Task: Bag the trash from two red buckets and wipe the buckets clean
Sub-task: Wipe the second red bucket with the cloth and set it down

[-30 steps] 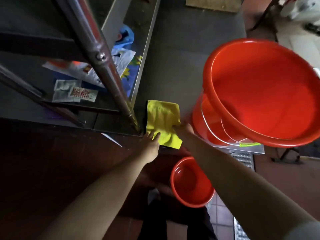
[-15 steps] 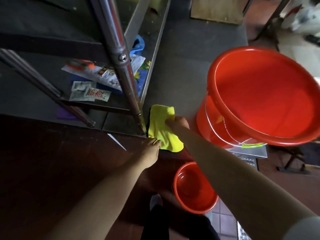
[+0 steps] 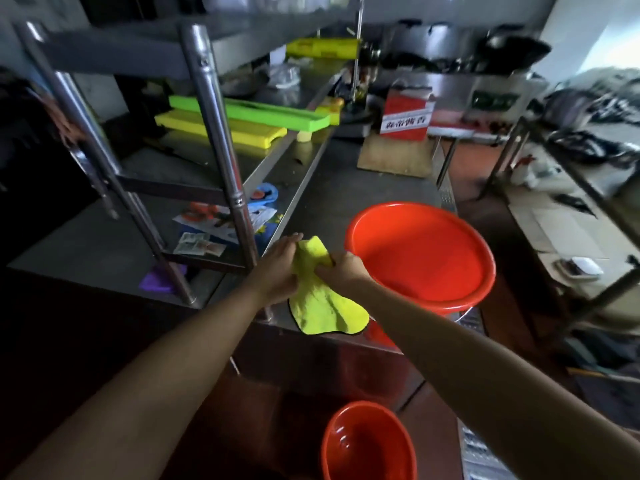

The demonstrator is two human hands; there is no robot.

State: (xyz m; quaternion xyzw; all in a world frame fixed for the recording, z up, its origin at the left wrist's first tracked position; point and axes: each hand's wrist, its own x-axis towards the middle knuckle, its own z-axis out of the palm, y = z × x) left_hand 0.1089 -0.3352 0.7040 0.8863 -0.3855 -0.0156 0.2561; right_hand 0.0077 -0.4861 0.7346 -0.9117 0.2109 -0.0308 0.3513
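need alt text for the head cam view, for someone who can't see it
Both hands, left hand and right hand, grip a yellow cloth above the edge of a steel counter, beside a large empty red bucket. A smaller red bucket sits on the floor below.

Dim overall, with daylight flooding in from the upper right and washing out that corner. Deep shadow along the lower left; wide-angle bending and motion smear toward the edges.

Two red buckets, a plain yellow cloth, green and yellow trays.
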